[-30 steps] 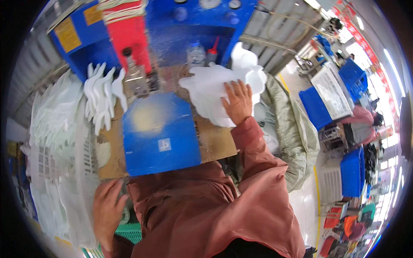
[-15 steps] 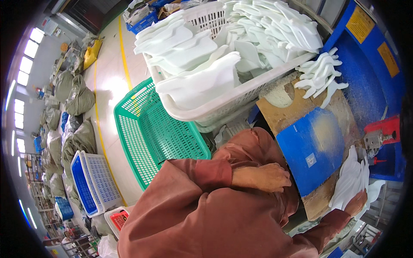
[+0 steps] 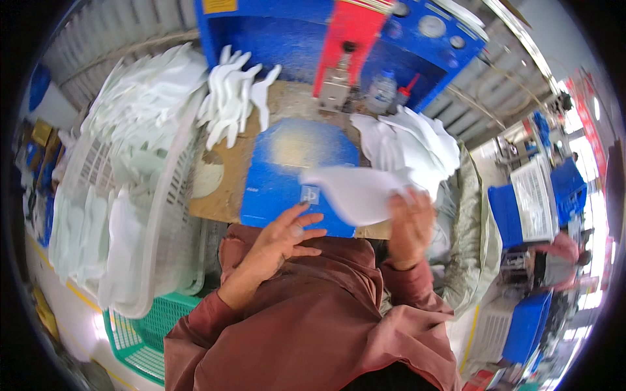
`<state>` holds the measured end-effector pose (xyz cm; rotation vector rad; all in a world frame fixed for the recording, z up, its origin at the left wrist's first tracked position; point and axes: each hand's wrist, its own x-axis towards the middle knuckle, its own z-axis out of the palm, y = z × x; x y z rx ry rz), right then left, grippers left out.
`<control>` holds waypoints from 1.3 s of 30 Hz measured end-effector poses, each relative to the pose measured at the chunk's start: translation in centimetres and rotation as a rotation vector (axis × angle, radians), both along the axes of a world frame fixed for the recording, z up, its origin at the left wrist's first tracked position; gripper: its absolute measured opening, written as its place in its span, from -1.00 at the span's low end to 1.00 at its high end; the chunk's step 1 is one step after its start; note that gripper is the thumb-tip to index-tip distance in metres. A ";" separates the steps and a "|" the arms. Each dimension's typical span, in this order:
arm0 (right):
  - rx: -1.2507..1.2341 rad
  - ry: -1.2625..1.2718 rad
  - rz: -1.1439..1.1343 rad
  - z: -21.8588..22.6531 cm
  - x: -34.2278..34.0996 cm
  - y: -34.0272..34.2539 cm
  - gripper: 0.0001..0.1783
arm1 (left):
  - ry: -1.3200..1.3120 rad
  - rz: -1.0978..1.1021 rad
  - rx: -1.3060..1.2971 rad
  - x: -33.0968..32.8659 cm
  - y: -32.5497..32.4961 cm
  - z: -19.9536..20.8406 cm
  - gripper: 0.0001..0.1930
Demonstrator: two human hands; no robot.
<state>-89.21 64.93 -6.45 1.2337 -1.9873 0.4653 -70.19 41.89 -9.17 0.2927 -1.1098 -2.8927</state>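
Observation:
My right hand is closed on one end of a flat white curved piece, slightly blurred, holding it over the near right part of a blue sheet on the worktable. My left hand is near the sheet's front edge, fingers spread and holding nothing. Beyond my right hand, a pile of similar white pieces lies at the table's right side. Thin, wavy white pieces are heaped at the table's far left corner.
A red and blue machine with a metal head stands at the back, a clear bottle beside it. Left is a white basket full of white pieces, with a green basket below. A large sack stands right.
My view has turned right toward the table. My right hand has come off the pile with a white piece, over the blue sheet. My left hand has risen from my lap and opened.

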 end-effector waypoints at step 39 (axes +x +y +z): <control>-0.771 -1.964 0.712 -3.5 -3.8 -17.4 -0.59 | -0.201 0.529 -0.574 -2.7 -12.3 4.8 -0.56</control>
